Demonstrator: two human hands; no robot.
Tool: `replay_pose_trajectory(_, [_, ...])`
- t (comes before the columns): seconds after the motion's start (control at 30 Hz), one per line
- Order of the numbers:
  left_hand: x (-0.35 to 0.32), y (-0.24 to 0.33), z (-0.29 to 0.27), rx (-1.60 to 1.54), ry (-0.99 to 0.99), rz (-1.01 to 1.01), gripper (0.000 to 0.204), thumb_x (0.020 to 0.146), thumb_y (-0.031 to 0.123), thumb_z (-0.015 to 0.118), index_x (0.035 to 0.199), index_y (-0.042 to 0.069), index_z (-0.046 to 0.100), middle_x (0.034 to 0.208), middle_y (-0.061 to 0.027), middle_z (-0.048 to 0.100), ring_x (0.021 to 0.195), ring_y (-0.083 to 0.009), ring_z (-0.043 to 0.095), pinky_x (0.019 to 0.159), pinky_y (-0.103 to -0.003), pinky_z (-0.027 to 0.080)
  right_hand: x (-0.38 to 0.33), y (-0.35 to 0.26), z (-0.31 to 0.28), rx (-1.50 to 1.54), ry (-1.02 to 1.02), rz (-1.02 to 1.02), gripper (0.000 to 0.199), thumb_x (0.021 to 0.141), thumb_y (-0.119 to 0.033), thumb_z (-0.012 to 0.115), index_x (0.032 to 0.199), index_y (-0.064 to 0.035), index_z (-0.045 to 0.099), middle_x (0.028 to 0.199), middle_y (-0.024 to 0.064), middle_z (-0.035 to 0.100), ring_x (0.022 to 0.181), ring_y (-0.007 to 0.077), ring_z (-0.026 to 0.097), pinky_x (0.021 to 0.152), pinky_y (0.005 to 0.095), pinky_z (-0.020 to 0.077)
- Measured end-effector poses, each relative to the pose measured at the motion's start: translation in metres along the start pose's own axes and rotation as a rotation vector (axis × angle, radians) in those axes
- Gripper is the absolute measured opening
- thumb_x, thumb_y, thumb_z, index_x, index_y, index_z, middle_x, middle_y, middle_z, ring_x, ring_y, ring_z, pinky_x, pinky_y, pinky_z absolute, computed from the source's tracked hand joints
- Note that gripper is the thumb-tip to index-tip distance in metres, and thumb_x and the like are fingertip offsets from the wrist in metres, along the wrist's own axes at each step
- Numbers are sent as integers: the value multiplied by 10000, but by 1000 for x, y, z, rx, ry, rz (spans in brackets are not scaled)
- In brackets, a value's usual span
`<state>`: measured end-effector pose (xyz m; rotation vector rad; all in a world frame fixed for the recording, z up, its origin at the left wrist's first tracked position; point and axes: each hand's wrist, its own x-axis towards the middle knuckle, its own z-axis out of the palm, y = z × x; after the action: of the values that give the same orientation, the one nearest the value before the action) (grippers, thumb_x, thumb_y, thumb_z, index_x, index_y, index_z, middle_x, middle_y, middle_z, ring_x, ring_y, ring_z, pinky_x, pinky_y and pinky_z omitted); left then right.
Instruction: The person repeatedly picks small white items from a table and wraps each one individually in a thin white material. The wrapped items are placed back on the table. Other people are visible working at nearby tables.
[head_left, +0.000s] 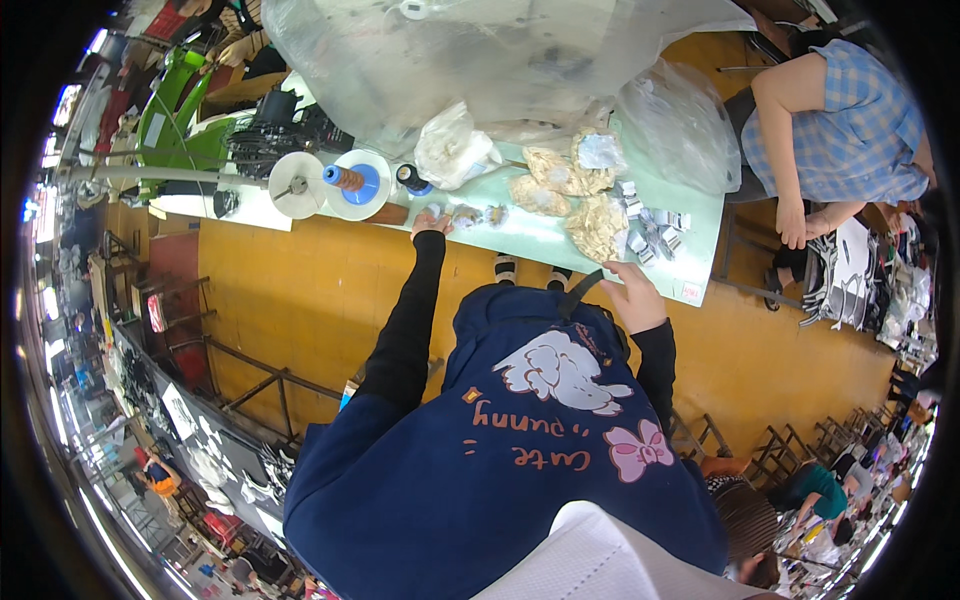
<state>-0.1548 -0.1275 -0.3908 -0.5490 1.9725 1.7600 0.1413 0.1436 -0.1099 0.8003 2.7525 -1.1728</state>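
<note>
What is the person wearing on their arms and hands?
Both arms have tight black long sleeves reaching the wrists, under a navy blue top with a white and pink cartoon print. The left hand and right hand are bare: no gloves, and no rings or watch that I can see.

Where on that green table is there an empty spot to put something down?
Bare green shows along the near edge of the table, between the left hand and the right hand. The near right corner, past the small silver pieces, is bare too. The back is crowded with clear plastic bags and thread spools.
</note>
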Motion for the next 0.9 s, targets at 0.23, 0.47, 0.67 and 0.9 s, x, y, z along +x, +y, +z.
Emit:
replay_pose_trajectory(0.23, [-4,-7,3,-4,27,38,449,748,-20,764,1038,-44,421,778,-121,556,528,-220,614,456,-314,563,-16,15,-4,-11,58,56,280,898,-259,594,1132,-105,607,1070,107,621,982,319,609,784,406,495])
replay_pose_trajectory(0.47, [-18,-30,-18,-5,23,-199,379,821,49,719,1034,-39,418,806,-245,655,569,-275,659,499,-355,576,-33,50,-33,51,270,220,271,893,-242,611,1126,-104,616,1035,107,636,900,297,637,738,387,502])
replay_pose_trajectory(0.67, [-60,-30,-13,436,-382,-402,298,898,248,642,1103,90,494,962,-142,702,746,-222,688,561,-293,512,8,135,1,241,354,426,305,835,-162,678,1115,-49,635,1039,134,650,918,271,639,804,358,512])
replay_pose_trajectory(0.9, [-91,-10,18,780,-649,-169,289,885,349,647,1045,111,608,952,-7,700,766,-108,627,640,-254,464,71,241,110,148,523,666,802,641,-225,840,1288,-64,394,1220,277,464,1053,436,548,894,473,476])
